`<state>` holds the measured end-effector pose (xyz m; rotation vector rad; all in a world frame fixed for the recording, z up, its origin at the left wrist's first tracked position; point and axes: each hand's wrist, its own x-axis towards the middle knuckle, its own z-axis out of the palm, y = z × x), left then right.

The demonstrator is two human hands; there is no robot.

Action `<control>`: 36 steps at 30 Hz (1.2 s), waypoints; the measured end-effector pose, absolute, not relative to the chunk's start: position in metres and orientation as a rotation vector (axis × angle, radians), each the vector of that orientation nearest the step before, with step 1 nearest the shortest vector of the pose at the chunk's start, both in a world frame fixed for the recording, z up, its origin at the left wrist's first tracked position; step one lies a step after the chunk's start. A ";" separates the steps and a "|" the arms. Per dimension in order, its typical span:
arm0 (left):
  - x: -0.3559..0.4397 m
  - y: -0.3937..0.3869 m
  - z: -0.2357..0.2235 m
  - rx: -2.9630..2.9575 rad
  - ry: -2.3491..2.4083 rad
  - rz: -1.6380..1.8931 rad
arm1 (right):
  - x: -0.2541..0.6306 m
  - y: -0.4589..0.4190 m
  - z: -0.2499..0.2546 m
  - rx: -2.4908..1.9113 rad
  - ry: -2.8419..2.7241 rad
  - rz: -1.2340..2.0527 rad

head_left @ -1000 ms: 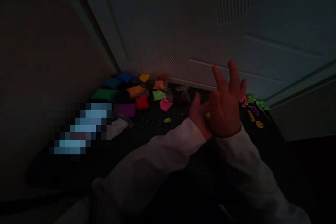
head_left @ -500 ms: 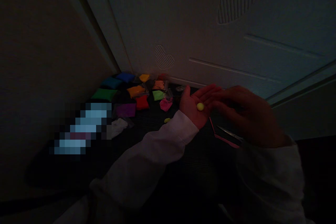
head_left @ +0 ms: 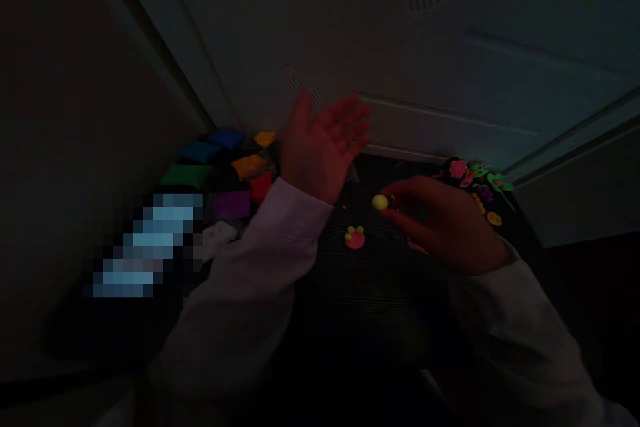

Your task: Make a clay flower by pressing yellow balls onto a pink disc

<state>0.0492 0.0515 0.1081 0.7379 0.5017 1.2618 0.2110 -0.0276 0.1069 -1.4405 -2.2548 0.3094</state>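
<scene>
My right hand (head_left: 435, 220) pinches a small pale-yellow clay ball (head_left: 380, 203) between its fingertips, held over the dark table. Raised to the left, my left hand (head_left: 325, 143) is open, palm showing and fingers apart, with nothing on it. Below and between both hands lies a round pink clay piece (head_left: 355, 239) with several small yellow-green blobs along its upper and left edge. Beneath my right hand a pink strip (head_left: 417, 246) is partly hidden.
Colourful packets, among them a green one (head_left: 186, 176) and a purple one (head_left: 231, 204), lie at the left beside a blurred-out bright screen (head_left: 145, 247). Small clay flowers and shapes (head_left: 480, 180) sit at the back right. A pale panel (head_left: 240, 27) rises behind the table.
The yellow ball has gone from my left palm into my right fingertips. My left hand has moved up and left, away from my right, uncovering the pink clay piece.
</scene>
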 end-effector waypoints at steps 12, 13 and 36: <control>-0.007 0.072 0.118 0.836 0.601 1.454 | 0.213 -0.036 0.036 -1.766 -2.349 0.688; -0.006 0.072 0.118 0.833 0.598 1.444 | 0.213 -0.035 0.036 -1.775 -2.344 0.684; 0.014 -0.026 0.023 2.112 1.317 0.658 | 0.218 -0.074 0.019 -1.651 -2.400 0.830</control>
